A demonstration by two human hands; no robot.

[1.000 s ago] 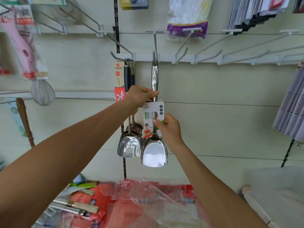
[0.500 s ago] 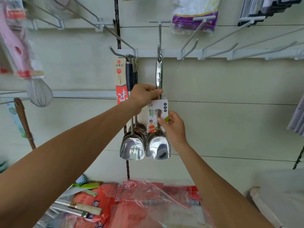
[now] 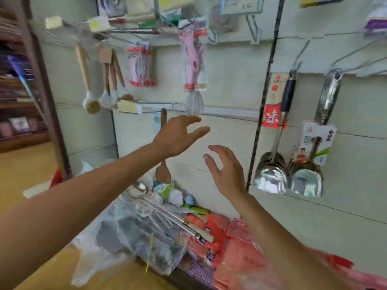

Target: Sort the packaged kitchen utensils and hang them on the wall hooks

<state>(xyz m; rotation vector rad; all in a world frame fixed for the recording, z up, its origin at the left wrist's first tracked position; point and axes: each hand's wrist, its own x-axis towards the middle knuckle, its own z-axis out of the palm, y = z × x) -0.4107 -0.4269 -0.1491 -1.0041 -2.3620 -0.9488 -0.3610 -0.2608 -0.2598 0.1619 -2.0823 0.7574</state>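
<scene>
A steel spatula with a white and green card hangs from a wall hook at the right, beside other steel spatulas with a red label. My left hand is in mid-air, left of them, fingers spread and holding nothing. My right hand hovers just below it, fingers relaxed, also holding nothing. Below both hands lies a pile of packaged utensils in clear plastic bags, with a wooden-handled tool on top.
A pink-packaged whisk, wooden-handled brushes and pink packs hang on hooks to the upper left. Red packets lie at the lower right. Bare hooks jut out above the spatulas. A dark shelf unit stands at far left.
Both hands have let go of the carded steel spatula, which now hangs on its hook. The view has swung left and down, and both hands have moved away to the left.
</scene>
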